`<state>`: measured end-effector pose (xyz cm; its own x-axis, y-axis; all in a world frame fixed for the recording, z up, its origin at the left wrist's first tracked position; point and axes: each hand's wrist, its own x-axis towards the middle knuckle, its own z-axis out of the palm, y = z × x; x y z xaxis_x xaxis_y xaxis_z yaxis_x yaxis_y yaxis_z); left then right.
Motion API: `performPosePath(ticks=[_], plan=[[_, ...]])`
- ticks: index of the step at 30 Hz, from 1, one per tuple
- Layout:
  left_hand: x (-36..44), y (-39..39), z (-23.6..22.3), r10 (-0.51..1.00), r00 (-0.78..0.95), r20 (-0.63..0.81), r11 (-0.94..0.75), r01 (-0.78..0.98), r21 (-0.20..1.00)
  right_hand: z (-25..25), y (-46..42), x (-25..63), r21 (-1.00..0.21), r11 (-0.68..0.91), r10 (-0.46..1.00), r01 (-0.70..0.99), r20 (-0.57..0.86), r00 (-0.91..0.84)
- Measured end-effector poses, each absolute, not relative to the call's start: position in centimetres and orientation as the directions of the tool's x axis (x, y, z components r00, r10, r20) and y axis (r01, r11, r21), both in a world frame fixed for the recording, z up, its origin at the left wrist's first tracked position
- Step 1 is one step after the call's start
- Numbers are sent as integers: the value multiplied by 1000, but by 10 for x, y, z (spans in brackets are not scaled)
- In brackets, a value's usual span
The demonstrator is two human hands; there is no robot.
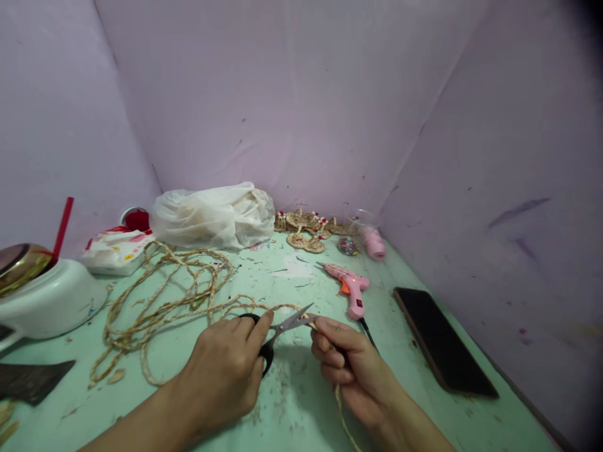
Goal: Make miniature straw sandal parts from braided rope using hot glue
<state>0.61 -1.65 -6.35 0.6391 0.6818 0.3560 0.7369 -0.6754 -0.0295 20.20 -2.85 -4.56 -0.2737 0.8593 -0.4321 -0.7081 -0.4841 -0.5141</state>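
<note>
My left hand (230, 364) is closed round the black handles of a pair of scissors (288, 324), whose blades stand apart and point right. Between thumb and fingers, my right hand (348, 364) pinches a braided straw rope (271, 307), right beside the blade tips. The rope crosses at the blades; whether it is being cut I cannot tell. A thin tail of it hangs below my right hand. On the left, the rest of the rope lies in loose loops on the green table (292, 408).
A pink glue gun (346, 282) and a phone (443, 339) lie to the right. At the back are a white plastic bag (211, 216), woven straw pieces (306, 235) and a pink thread spool (374, 243). A white pot (56, 298) and a dark blade (35, 380) are at left.
</note>
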Motion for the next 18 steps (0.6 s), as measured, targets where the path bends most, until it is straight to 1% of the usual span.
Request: performPosePath(ticks=[2,3,6,11,14,15,16,17,18], plan=[[7,-16,-64,647,648,403,-683,726,-72,-46,-27,203,-428,-536,822,-728,-461,-334],[7,-16,-65,633,650,421,-686,723,-85,-46,-27,203,-404,-554,808,-727,-469,-355],[8,-15,-65,613,652,446,-688,718,-103,-47,-25,204,-367,-576,792,-730,-473,-387],[5,-14,-70,608,653,452,-685,719,-117,-46,-25,204,-320,-568,790,-758,-471,-393],[3,-12,-76,588,655,475,-700,706,-108,-44,-26,204,-283,-579,776,-765,-478,-411],[2,-11,-78,585,648,488,-707,702,-85,-44,-27,205,-272,-582,772,-766,-480,-416],[2,-11,-78,593,632,500,-716,698,-33,-44,-27,205,-264,-584,770,-768,-480,-420],[3,-11,-76,622,601,501,-720,691,65,-44,-27,205,-258,-581,770,-772,-480,-419],[5,-12,-73,685,541,488,-696,684,219,-45,-26,206,-255,-571,775,-780,-479,-411]])
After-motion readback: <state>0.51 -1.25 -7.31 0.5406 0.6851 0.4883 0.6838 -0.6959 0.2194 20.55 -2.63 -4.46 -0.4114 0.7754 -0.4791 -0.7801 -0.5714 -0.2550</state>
